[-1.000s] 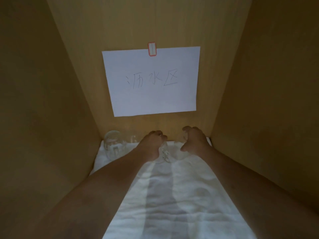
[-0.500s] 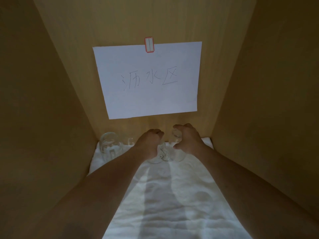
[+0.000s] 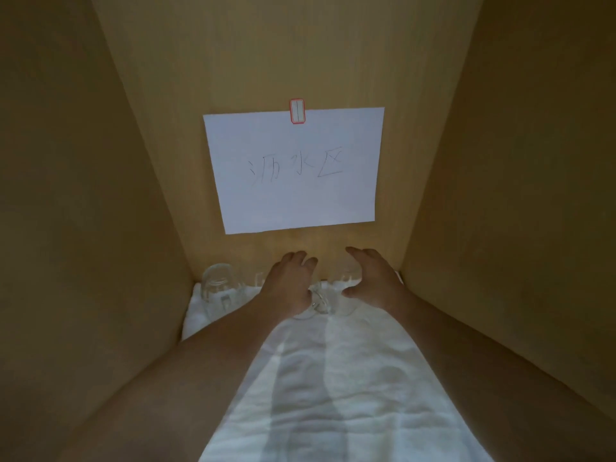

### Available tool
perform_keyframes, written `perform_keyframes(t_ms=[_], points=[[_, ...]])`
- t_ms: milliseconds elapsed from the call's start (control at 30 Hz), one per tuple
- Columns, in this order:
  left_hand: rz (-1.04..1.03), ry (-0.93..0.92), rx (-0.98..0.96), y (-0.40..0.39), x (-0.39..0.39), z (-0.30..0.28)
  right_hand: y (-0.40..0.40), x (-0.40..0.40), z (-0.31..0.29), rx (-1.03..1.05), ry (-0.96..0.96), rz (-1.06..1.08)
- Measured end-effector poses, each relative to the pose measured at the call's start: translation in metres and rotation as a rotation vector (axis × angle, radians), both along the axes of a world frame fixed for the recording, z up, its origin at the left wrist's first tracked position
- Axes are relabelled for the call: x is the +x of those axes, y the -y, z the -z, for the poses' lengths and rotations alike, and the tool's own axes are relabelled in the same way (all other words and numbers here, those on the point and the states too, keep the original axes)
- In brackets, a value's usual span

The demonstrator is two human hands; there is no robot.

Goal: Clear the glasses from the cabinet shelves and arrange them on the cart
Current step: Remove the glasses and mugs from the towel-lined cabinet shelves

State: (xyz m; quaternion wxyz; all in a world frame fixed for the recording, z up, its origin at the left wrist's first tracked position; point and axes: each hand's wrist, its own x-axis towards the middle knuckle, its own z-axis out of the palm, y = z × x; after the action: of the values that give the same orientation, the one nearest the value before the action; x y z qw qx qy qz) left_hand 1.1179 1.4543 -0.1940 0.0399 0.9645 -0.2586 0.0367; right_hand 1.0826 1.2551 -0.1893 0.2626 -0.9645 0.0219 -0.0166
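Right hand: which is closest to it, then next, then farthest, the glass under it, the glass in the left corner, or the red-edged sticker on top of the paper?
From the right hand:
1. Glass under it, at the back of the white towel, right beneath the fingers.
2. Corner glass, off to the left past the left hand.
3. Red-edged sticker, high on the back wall, on the paper's top edge.

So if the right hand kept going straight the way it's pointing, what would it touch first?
Probably the clear glass just under the right hand's spread fingers, then the cabinet's back wall behind it; depth is hard to judge here.
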Motion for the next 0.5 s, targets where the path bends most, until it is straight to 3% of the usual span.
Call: perform_keyframes(t_ms=[300, 500], points=[[0.03, 0.05, -0.068, -0.015, -0.036, -0.015, -0.033, -0.058, -0.01, -0.053, 0.095, 0.089], [0.055, -0.031, -0.259, -0.024, -0.06, -0.01, -0.05, -0.101, 0.013, -0.054, 0.051, 0.165]])
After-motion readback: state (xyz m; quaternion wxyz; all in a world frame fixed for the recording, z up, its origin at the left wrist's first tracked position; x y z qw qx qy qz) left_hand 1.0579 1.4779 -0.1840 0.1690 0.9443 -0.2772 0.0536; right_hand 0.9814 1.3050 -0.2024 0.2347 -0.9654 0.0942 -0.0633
